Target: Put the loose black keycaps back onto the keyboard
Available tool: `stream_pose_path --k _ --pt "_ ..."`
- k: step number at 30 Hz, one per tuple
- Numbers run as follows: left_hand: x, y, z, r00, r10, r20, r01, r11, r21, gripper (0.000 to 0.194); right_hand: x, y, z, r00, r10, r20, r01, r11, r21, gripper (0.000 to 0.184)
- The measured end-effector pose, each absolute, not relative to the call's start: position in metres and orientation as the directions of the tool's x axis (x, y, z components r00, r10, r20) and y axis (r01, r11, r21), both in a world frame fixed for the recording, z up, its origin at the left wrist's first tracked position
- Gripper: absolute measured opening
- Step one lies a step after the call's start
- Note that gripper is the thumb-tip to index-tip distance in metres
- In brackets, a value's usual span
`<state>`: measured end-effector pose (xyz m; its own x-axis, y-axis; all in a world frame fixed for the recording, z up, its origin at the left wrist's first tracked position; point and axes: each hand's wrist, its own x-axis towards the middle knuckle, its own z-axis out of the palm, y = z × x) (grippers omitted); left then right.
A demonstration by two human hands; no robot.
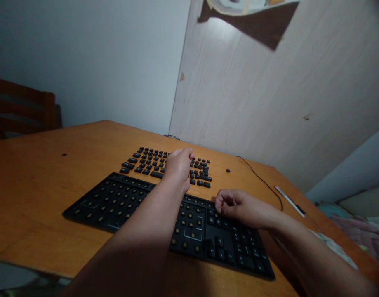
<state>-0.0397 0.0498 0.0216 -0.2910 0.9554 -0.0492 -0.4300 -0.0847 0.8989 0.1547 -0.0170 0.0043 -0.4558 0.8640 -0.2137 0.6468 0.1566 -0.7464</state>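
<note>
A black keyboard (220, 233) lies across the table; its left and middle parts show bare key posts, while keycaps sit on its right part. Behind it, loose black keycaps (149, 159) are laid out in rows. My left hand (178, 165) is over these rows, its fingers curled and mostly hidden behind the hand. The left forearm crosses above the keyboard and covers part of it. At the keyboard's back edge, right of the middle, my right hand (235, 204) has thumb and fingers pinched together. Whatever is between those fingertips is too small to make out.
A single keycap (228, 170) lies apart on the wooden table (37, 185), with a small dark piece (64, 154) far left. A black cable (260, 177) curves toward a white strip (290, 201) at right. A wooden chair (22, 107) stands behind left.
</note>
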Motion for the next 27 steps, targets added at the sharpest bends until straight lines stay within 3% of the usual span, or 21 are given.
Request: stream_pose_path --k 4,7,12,17,22,27 --pt "-0.04 0.051 0.022 -0.294 0.953 -0.068 -0.443 -0.073 0.894 0.008 0.15 -0.034 0.014 -0.432 0.897 -0.088 0.63 0.231 -0.742 0.007" --pt "-0.039 0.05 0.021 -0.292 0.955 -0.055 -0.448 -0.086 0.89 0.009 0.14 -0.055 0.027 -0.523 0.852 -0.028 0.613 0.354 -0.706 0.008" --pt "-0.039 0.05 0.02 -0.296 0.954 -0.041 -0.442 -0.098 0.892 0.01 0.119 -0.078 0.035 -0.642 0.767 0.016 0.652 0.556 -0.515 0.009" --pt "-0.039 0.051 0.021 -0.286 0.957 -0.046 -0.433 -0.086 0.897 0.009 0.109 -0.078 0.022 -0.602 0.798 0.019 0.734 0.562 -0.38 0.016" --pt "-0.039 0.049 0.023 -0.278 0.959 -0.051 -0.403 -0.069 0.912 0.01 0.107 -0.075 0.015 -0.585 0.811 -0.005 0.739 0.53 -0.416 0.007" --pt "-0.036 0.042 0.024 -0.13 0.991 0.032 -0.343 -0.075 0.936 0.009 0.117 -0.062 0.019 -0.448 0.883 0.138 0.693 0.44 -0.571 0.017"
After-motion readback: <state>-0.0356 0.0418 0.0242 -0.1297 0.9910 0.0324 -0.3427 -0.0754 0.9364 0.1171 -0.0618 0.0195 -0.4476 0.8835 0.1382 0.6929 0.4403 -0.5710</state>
